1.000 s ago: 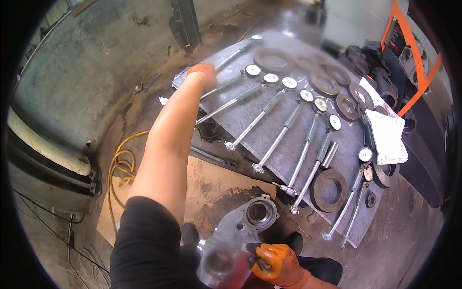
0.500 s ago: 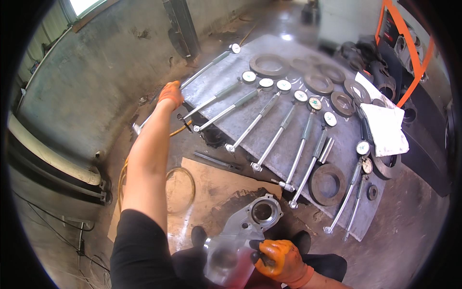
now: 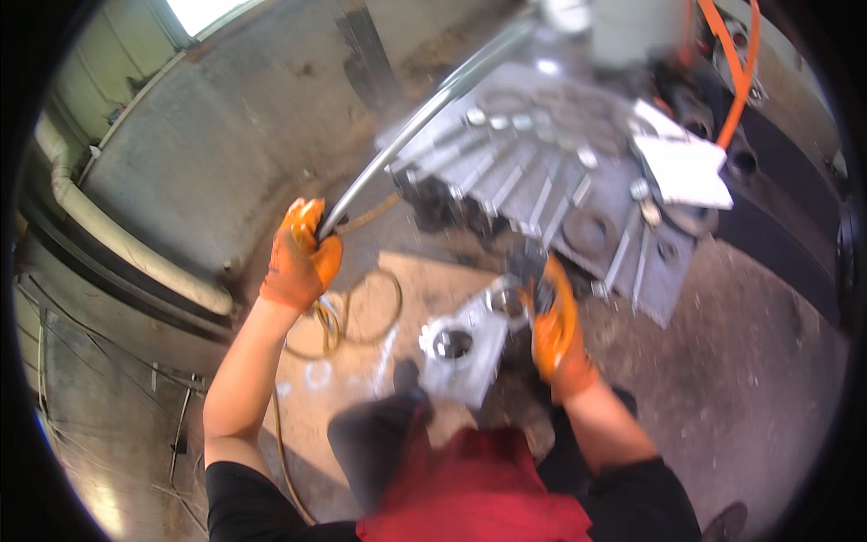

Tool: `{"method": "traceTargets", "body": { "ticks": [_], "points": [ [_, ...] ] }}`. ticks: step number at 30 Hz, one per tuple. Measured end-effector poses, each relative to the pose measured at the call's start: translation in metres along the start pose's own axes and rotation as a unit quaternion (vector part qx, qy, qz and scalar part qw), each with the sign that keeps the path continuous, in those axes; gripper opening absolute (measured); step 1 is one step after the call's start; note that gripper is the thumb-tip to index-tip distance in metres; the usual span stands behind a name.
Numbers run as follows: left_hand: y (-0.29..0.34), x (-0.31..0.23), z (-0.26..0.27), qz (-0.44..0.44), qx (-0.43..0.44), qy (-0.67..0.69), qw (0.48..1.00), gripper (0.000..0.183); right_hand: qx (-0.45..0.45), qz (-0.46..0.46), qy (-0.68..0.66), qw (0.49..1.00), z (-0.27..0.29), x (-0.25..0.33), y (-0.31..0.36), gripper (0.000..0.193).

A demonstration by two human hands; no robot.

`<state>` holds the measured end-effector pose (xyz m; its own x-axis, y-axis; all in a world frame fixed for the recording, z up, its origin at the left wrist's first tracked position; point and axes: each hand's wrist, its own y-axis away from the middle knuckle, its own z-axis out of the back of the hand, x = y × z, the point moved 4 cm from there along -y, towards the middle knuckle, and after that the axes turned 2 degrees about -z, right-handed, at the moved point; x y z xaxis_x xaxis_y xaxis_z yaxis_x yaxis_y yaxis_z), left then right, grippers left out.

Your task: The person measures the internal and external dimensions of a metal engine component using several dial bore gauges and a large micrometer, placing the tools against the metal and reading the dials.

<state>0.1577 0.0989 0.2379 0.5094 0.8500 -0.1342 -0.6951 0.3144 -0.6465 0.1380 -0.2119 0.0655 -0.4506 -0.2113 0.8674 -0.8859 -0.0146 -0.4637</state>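
My left hand (image 3: 305, 248), in an orange glove, is closed around the rod of a long dial bore gauge (image 3: 397, 144). The gauge slants up and away to the right, its blurred round dial (image 3: 569, 14) at the top edge. My right hand (image 3: 558, 339), gloved in orange with dark fingertips, is beside the far end of a grey metal housing (image 3: 474, 366) with two round bores. Motion smears its fingers, so their grip is hidden. Several more dial bore gauges (image 3: 510, 176) lie side by side on the grey metal table (image 3: 664, 298).
Dark metal rings (image 3: 589, 230) and a white cloth (image 3: 682, 172) lie on the table. A sheet of cardboard (image 3: 361, 379) covers the floor under the housing, with a yellow hose (image 3: 397, 303) looped over it. A wall with a thick pipe (image 3: 172, 280) runs along the left.
My left hand has drawn back toward me with the gauge, which is now off the table and raised. My right hand has moved farther out and up along the housing. The view has shifted.
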Motion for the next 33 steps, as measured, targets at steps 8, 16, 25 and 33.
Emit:
{"method": "traceTargets", "body": {
  "ticks": [8, 16, 25, 33],
  "points": [
    [0.058, -0.183, -0.008, -0.133, -0.031, 0.132, 0.982, 0.025, -0.162, 0.114, -0.413, 0.889, 0.022, 0.196, 0.019, 0.026],
    [0.122, -0.210, 0.015, -0.026, -0.115, 0.061, 0.991, 0.057, -0.104, 0.245, -0.222, 0.938, 0.086, 0.311, 0.065, 0.021],
    [0.156, -0.154, -0.203, 0.311, 0.358, -0.116, 0.873, 0.063, -0.217, 0.228, -0.016, 0.949, 0.071, 0.283, 0.092, 0.049],
    [0.142, -0.065, -0.210, 0.294, 0.348, -0.057, 0.888, 0.071, -0.137, 0.186, -0.035, 0.972, 0.081, 0.264, 0.080, 0.057]
  ]
}}
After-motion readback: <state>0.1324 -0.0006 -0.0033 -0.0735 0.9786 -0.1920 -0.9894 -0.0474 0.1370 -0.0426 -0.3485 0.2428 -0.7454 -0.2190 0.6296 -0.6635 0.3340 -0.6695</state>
